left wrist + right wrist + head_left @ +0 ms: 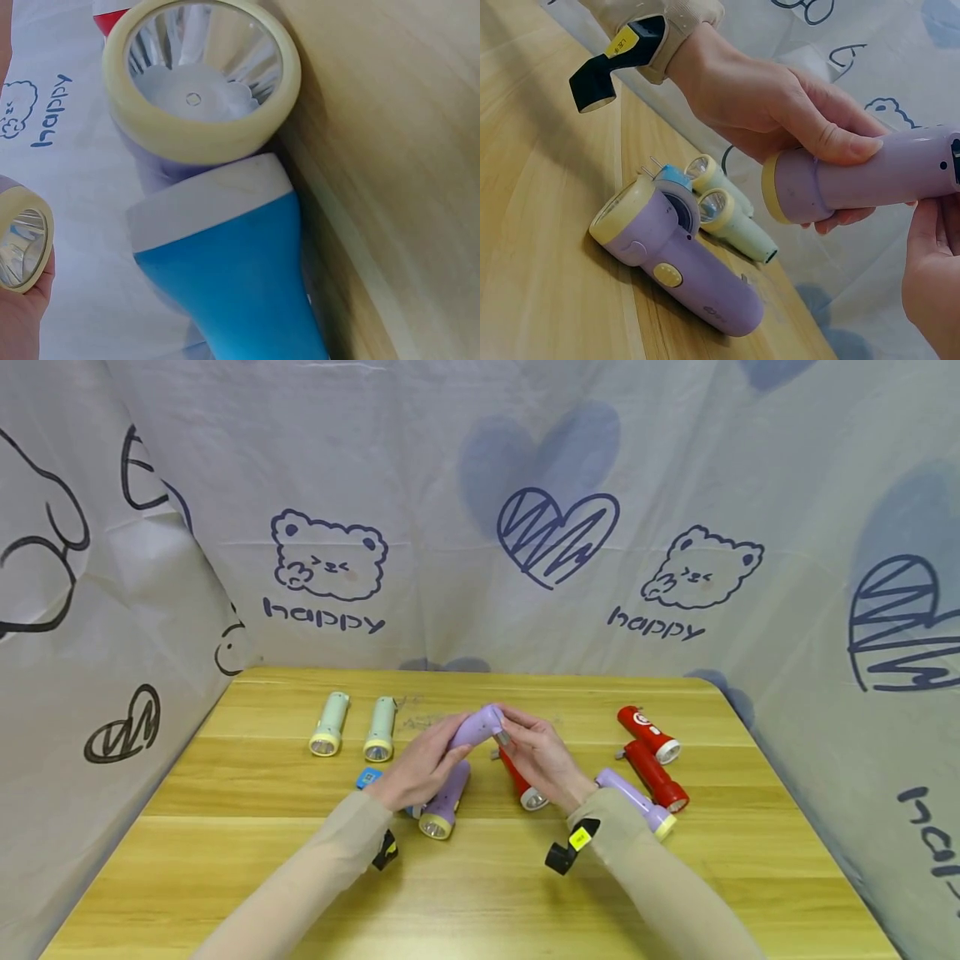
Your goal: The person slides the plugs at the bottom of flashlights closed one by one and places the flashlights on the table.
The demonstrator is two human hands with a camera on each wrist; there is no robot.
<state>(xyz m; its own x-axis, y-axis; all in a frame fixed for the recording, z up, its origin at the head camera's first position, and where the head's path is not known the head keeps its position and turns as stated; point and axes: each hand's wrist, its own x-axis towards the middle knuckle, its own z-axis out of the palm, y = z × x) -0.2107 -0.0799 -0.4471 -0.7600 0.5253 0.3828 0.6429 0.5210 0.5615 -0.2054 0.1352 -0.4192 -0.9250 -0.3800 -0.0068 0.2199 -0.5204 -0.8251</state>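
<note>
My left hand (420, 764) grips a purple flashlight (474, 727) near its cream-rimmed head, holding it above the table. My right hand (543, 752) pinches the tail end of that flashlight. In the right wrist view the left thumb lies along the purple barrel (885, 169), and the right fingertips (928, 217) press on its underside beside a dark opening in the tail. A small grey piece (501, 737) shows by the right fingers. Below the hands lies another purple flashlight (450, 797), and against it a blue flashlight (240, 277) with a white head.
Two pale green flashlights (330, 724) lie at the back left. A red flashlight (517, 777) sits under the right hand. Two more red flashlights (651, 768) and a purple one (633, 797) lie on the right. White printed cloth (442, 527) surrounds the wooden table (480, 893).
</note>
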